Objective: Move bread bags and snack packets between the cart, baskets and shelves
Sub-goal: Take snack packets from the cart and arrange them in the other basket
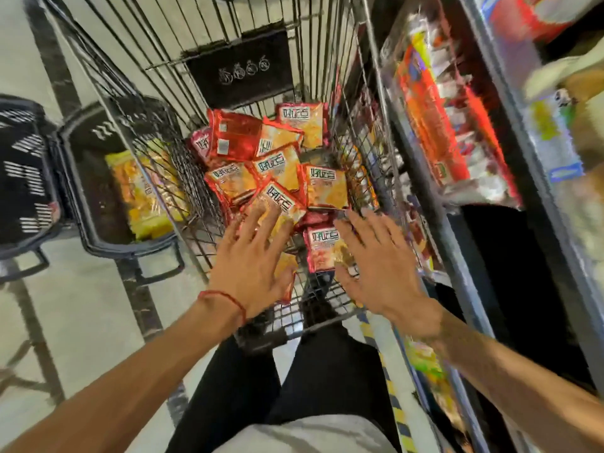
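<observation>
A wire shopping cart (pixel 183 34) stands in front of me with several red-and-orange snack packets (pixel 277 168) piled in its bottom. My left hand (pixel 255 259) hovers over the near packets with fingers spread, holding nothing. My right hand (pixel 379 266) is also spread open, just right of a red packet (pixel 323 250) near the cart's front. A dark plastic basket (pixel 94 204) on the floor to the left of the cart holds yellow bread bags (pixel 143 191).
A second dark basket (pixel 23 178) sits at the far left. Shelves (pixel 500 178) packed with colourful packets run along the right side, close to the cart. My dark trousers (pixel 294 380) show below, on a pale tiled floor.
</observation>
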